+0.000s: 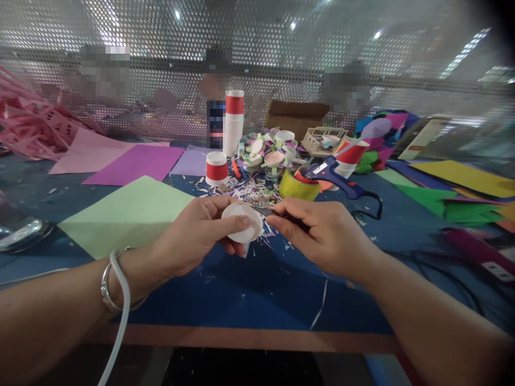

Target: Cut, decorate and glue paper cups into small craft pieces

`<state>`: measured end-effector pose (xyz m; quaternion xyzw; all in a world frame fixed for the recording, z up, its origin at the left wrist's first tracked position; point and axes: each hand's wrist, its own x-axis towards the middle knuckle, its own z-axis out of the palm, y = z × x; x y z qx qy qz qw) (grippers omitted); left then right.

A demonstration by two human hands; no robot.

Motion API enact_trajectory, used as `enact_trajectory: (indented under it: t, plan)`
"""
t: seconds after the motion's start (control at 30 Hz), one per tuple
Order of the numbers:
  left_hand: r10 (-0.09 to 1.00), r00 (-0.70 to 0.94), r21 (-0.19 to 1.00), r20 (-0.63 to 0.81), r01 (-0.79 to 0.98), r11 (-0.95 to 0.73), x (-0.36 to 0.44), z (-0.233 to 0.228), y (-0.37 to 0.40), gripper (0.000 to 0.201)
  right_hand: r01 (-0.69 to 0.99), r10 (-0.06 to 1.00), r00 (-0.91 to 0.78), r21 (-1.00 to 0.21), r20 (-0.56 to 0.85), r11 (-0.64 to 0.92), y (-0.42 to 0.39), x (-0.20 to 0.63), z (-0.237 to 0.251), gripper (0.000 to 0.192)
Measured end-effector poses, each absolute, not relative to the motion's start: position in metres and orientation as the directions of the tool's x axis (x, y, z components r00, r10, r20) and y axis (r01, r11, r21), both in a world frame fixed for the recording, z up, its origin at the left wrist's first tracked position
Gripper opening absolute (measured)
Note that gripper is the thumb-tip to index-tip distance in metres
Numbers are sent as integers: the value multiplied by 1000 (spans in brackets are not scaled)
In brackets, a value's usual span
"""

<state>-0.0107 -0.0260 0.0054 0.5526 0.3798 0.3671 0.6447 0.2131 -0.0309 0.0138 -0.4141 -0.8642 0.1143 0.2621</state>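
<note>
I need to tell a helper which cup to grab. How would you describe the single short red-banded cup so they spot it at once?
Find the light green paper sheet on the blue table. Just past its far corner stands the short cup, left of the tall cup stack. It stands alone and upright, unlike the stack.

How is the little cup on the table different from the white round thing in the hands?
The red-banded cup stands alone on the blue table, while the white cup bottom is held up in the left hand. The red-banded cup is whole and tall; the white cup bottom is a flat disc with a cut edge. Scissors in the right hand touch the disc, not the cup. Both are round and white.
</note>
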Motion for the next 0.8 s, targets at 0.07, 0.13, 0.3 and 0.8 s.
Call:
enact_trajectory:
  t: [0.07, 0.13, 0.3, 0.8]
  plan:
    - [894, 439, 991, -85, -54, 121, -11, 6, -26, 11, 662, 777, -517, -408, 359, 629, -31, 213, 13, 32]
    - [898, 431, 992, -84, -54, 118, -11, 6, -26, 11, 668, 779, -514, -402, 360, 626, -30, 212, 13, 32]
    - [898, 430, 994, -95, -11, 111, -10, 3, -26, 12, 674, 771, -525, -376, 362, 636, -31, 212, 13, 31]
    - [885, 439, 986, -158, 25, 164, -9, 6, -26, 11, 684, 769, -526, -356, 364, 636, -32, 210, 11, 33]
